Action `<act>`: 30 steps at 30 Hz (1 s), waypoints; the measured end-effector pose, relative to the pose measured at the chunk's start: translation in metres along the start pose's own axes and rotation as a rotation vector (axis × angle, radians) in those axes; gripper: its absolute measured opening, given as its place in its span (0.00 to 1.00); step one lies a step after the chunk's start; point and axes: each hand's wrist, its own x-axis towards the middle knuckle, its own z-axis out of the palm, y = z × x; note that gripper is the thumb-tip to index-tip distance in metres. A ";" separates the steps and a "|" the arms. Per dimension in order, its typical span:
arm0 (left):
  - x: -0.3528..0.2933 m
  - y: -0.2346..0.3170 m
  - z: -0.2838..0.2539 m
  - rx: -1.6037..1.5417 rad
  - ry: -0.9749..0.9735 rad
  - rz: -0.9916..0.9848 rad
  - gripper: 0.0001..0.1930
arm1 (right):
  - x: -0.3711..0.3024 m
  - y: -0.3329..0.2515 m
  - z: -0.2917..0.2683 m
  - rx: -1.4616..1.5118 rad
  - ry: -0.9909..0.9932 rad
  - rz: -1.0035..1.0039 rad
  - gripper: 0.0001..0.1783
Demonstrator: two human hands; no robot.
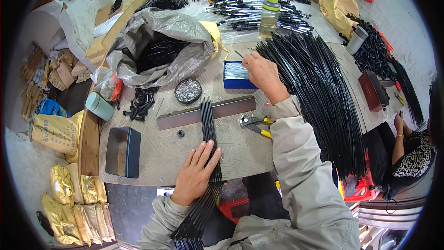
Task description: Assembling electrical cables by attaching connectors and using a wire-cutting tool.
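I see my left hand (196, 173) flat, fingers spread, pressing down on a row of black rods (209, 132) laid side by side on the tabletop (162, 153). The rods run under a grey metal bar (206, 112) and hang off the near edge toward my lap. My right hand (261, 74) is stretched fwd to the blue box (237, 75) of thin silver pins, fingers pinched narrow right at the box; can't tell if a pin is actually caught between them.

Risks as I judge them:
- Left hand only covers the near end of the rods. W/ so much overhang, easing the pressure could let the row fan out or slide off the edge.
- Right sleeve passes just beside the big sheaf of long black rods (323, 97); a careless pull-back could drag some out of line.
- Pins are tiny, so a loose pinch could drop one onto the patterned surface, hard to find.
- Yellow-handled pliers (253, 124) lie near the row; an elbow bump could knock them into it.
- Round tin of small silver bits (188, 90) sits near the bar, easy to tip when reaching.
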 end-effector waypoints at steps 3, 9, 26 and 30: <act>-0.001 -0.001 -0.001 0.000 -0.005 -0.004 0.38 | -0.001 -0.014 0.002 0.218 -0.081 -0.011 0.03; 0.001 0.001 0.000 -0.004 0.009 -0.017 0.34 | -0.010 -0.052 0.015 0.509 -0.402 -0.179 0.07; 0.008 0.010 -0.013 -0.110 0.011 -0.084 0.37 | -0.022 -0.046 0.004 0.365 -0.456 -0.043 0.09; 0.009 0.011 -0.010 -0.096 -0.009 -0.095 0.37 | -0.023 -0.048 0.004 0.336 -0.450 -0.048 0.11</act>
